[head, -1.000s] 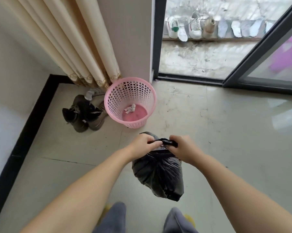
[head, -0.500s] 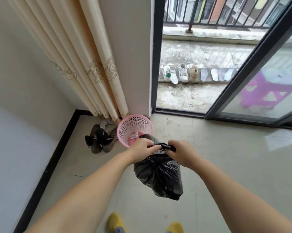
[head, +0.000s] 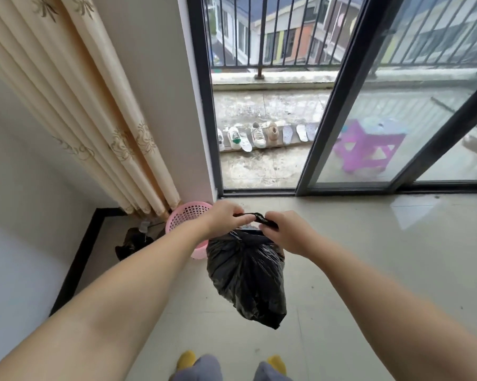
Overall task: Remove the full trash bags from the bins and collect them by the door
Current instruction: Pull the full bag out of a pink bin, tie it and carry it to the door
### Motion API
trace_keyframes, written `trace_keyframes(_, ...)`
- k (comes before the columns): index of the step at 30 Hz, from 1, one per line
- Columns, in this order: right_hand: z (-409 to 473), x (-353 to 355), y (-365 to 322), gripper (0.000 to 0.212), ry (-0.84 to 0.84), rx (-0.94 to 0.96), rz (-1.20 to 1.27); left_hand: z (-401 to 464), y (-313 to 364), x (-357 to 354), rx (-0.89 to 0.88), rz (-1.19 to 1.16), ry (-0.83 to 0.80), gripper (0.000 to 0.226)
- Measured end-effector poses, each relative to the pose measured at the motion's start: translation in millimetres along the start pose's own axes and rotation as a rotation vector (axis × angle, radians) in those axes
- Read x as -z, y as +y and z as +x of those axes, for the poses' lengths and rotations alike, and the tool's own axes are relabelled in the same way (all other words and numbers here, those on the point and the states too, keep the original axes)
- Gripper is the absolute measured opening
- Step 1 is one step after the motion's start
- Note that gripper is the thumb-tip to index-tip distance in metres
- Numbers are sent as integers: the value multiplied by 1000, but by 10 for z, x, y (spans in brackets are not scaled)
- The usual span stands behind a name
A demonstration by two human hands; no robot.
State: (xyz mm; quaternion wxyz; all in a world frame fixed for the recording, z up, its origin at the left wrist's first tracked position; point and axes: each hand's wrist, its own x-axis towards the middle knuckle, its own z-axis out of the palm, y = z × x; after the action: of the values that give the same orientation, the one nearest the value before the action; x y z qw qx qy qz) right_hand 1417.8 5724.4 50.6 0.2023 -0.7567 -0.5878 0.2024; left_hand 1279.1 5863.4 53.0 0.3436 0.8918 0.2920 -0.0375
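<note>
A full black trash bag (head: 247, 273) hangs in the air in front of me, above the tiled floor. My left hand (head: 226, 217) and my right hand (head: 285, 232) both pinch its twisted top, one at each end of the black strip between them. Behind my left arm stands the pink perforated bin (head: 189, 215), in the corner by the curtain and partly hidden by my arm and the bag. The sliding glass door (head: 339, 111) stands open just beyond, its gap facing the balcony.
Dark boots (head: 133, 242) lie left of the bin against the black skirting. A beige curtain (head: 94, 111) hangs above them. On the balcony are a row of shoes (head: 256, 136) and a purple stool (head: 366, 149). My yellow slippers (head: 186, 360) show at the bottom.
The view has tilted up and pulled back, so the bin looks smaller and more of the balcony shows. Both hands keep their hold on the bag's top, now slightly higher.
</note>
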Motion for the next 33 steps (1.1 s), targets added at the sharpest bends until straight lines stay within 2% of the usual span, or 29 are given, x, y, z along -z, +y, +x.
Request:
trace_keyframes(7, -814, -24, 209, 25, 136, -272, 103, 98, 574, -386, -230, 109, -193, 45)
trace_keyframes(11, -1440, -120, 176, 26, 267, -445, 110, 46, 881, -739, -399, 140, -337, 44)
trace_keyframes(17, -2648, -360, -15, 27, 474, -807, 197, -304, 1601, -1482, -673, 208, -575, 49)
trace_keyframes(20, -3374, -561, -169, 23, 616, -957, 274, -702, 2002, -1974, -827, 279, -676, 44)
trace_keyframes(24, -4389, -856, -413, 20, 774, -1135, 316, -1420, 2505, -2634, -989, 359, -788, 51)
trace_keyframes(33, -6823, -1589, -1129, 26, 961, -1495, 364, -3526, 3532, -4260, -1284, 550, -1003, 53)
